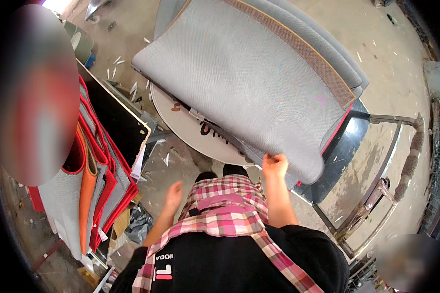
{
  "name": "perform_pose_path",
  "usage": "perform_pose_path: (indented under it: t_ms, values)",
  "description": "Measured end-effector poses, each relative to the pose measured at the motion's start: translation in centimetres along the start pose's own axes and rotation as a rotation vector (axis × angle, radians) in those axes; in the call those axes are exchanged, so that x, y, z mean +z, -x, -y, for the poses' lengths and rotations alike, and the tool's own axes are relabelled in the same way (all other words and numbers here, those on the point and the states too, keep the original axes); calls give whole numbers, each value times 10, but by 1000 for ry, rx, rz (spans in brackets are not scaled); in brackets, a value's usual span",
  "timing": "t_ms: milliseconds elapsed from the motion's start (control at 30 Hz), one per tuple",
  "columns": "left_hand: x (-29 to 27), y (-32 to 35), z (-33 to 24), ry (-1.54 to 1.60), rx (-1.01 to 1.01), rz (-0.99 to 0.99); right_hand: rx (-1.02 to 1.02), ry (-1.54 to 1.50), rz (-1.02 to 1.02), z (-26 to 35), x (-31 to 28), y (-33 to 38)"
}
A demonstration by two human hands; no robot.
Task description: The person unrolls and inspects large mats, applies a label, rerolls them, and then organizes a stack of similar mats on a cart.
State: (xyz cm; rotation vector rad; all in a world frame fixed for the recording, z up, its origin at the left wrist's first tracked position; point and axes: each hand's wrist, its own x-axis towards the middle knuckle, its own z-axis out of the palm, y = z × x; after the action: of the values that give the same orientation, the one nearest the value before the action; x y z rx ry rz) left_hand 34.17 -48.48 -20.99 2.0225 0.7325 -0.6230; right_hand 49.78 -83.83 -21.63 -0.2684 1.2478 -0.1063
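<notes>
A large grey textile mat (234, 73) with a brown, yellow-edged border (303, 44) lies folded on a round pale tabletop (181, 124). My right hand (275, 165) is at the mat's near edge, its fingers curled and pinching that edge. More grey layers (322, 44) show beneath and behind it, and a red edge peeks out at the right. To the left, in front of my body, my left hand (173, 196) hangs in the air with its fingers loosely stretched. It touches nothing; dark marks show on the tabletop below the mat.
At left, grey pieces with red edging (112, 195) and an orange strip (87, 195) hang over a black board (117, 112). On the right stands a metal frame (391, 151) with a wrapped tube, beside a dark glossy panel (342, 151). White scraps (133, 89) litter the floor.
</notes>
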Motion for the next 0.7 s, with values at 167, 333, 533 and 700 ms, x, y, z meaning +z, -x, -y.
perform_pose_path:
  t_ms: [167, 333, 533, 700]
  values:
    - [49, -102, -195, -171, 357, 165, -463, 356, 505, 65, 46, 17]
    - [42, -207, -326, -451, 409, 165, -876, 704, 526, 71, 43, 9]
    - [35, -223, -360, -726, 644, 233, 100, 836, 167, -21, -65, -58]
    - [22, -210, -377, -759, 593, 340, 370, -127, -222, -48, -49, -101]
